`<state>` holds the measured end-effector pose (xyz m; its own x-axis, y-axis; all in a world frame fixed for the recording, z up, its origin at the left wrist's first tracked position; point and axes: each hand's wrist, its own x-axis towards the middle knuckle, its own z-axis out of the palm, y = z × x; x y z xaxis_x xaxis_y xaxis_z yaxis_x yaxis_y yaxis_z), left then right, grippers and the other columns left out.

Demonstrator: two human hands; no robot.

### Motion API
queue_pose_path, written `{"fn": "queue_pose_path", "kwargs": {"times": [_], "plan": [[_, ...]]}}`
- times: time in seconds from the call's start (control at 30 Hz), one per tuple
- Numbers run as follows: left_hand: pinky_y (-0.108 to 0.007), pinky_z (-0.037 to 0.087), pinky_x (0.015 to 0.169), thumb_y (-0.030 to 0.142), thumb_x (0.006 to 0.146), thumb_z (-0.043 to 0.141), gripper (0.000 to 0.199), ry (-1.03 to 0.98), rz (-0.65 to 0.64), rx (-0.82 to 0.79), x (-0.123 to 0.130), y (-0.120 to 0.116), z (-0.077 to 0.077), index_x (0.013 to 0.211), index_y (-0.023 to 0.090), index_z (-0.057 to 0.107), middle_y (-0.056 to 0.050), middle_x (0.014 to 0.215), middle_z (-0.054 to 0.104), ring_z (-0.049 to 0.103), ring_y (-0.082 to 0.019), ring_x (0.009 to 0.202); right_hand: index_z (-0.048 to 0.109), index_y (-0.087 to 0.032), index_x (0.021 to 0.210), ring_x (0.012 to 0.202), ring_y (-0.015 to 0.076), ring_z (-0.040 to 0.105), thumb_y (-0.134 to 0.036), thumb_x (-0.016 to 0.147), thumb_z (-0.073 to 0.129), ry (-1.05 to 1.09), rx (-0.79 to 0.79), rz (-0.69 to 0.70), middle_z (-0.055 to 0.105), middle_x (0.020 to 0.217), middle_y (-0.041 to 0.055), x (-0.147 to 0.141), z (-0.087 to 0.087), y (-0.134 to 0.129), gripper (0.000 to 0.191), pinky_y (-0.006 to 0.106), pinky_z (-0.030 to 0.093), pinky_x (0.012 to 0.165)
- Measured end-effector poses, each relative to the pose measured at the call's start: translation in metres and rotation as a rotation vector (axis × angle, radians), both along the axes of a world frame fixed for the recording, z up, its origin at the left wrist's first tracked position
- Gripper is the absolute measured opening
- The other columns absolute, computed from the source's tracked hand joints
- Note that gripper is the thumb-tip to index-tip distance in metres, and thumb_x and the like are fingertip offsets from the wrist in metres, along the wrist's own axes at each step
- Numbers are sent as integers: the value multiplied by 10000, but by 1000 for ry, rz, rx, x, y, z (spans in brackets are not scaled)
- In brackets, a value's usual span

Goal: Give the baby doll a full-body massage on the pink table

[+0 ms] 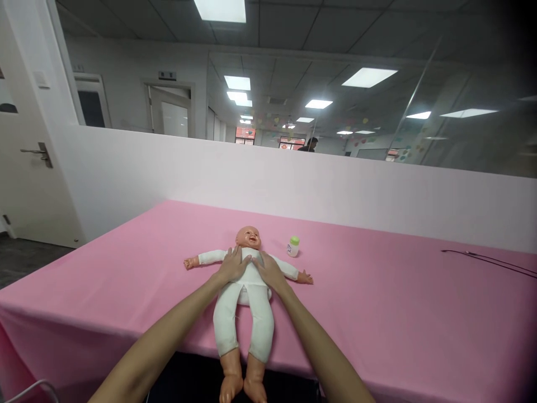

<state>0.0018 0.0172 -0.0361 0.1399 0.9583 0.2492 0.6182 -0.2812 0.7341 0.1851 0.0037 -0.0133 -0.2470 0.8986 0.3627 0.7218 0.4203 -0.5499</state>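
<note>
A baby doll [251, 274] with a white cloth body lies on its back, head toward the wall and arms spread wide. Its feet hang past the table's front edge. My left hand [234, 266] rests flat on one side of the doll's chest, fingers pointing to its shoulder. On the other side of the chest lies my right hand [269, 270], also flat with the thumb apart. Both thumbs come close together near the middle of the chest. Beside the doll's head, to the right, stands a small jar [293, 247] with a green lid, touched by neither hand.
A pink cloth [377, 302] covers the table. Thin black cords [482, 256] lie at the right. Behind the table runs a low white wall [293, 184] with glass above it, where a person [309, 145] shows far off. At left is a door [33, 168].
</note>
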Motion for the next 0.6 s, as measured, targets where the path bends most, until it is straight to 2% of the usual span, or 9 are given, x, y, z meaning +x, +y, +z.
{"fn": "queue_pose_path", "kwargs": {"times": [0.07,0.17,0.27,0.33,0.4,0.47,0.53,0.6], "plan": [[-488,113,1291,648,1005,330,844,102,15,-53,3,8,-11,1588,38,338,-248,1718,229,110,-376,1625,627,-114,1358,1332,292,579,-445,1071,449,2,-55,-13,662,1404,184,4,-9,3,472,377,388,1137],[-511,114,1296,614,1029,231,865,217,-1,-80,-1,14,-17,1636,-2,205,-243,1731,135,68,-364,1627,651,-106,1317,1286,313,616,-509,1089,366,-57,-83,-72,689,1349,198,14,-16,7,544,421,412,1129],[-552,176,1283,562,1036,322,815,278,20,-8,-8,8,-8,1612,-12,282,-276,1705,209,142,-389,1613,638,-53,1345,1318,354,608,-524,1083,367,-124,-71,-127,670,1370,248,16,-14,7,604,469,416,1149],[-579,207,1273,439,1006,478,704,268,45,169,-7,0,4,1562,11,412,-278,1672,316,222,-407,1595,580,-36,1440,1435,364,519,-509,1080,384,-122,14,-127,588,1487,261,11,-7,2,626,496,373,1207],[-554,286,1255,292,945,581,566,126,12,375,6,-9,17,1461,60,570,-248,1588,487,371,-382,1542,492,-74,1545,1535,328,402,-513,1087,360,-82,177,-16,470,1614,213,-1,4,-8,648,496,328,1258],[-442,403,1205,263,947,562,433,-133,-58,495,33,-16,27,1320,85,688,-208,1426,652,551,-294,1415,427,-150,1608,1583,290,318,-553,1090,326,-60,350,170,389,1682,137,-15,17,-21,664,497,298,1287],[-373,468,1152,283,1009,461,352,-398,-71,526,67,-21,32,1166,167,754,-155,1279,736,634,-226,1307,458,-215,1599,1604,312,257,-616,1071,347,-97,477,263,369,1697,92,-26,29,-31,673,554,244,1302],[-373,486,1140,260,1042,388,400,-619,-80,487,93,-22,33,1130,219,776,-101,1197,770,651,-209,1278,525,-235,1555,1599,339,259,-648,1058,354,-122,553,257,383,1691,91,-29,36,-33,669,594,231,1296]]}}
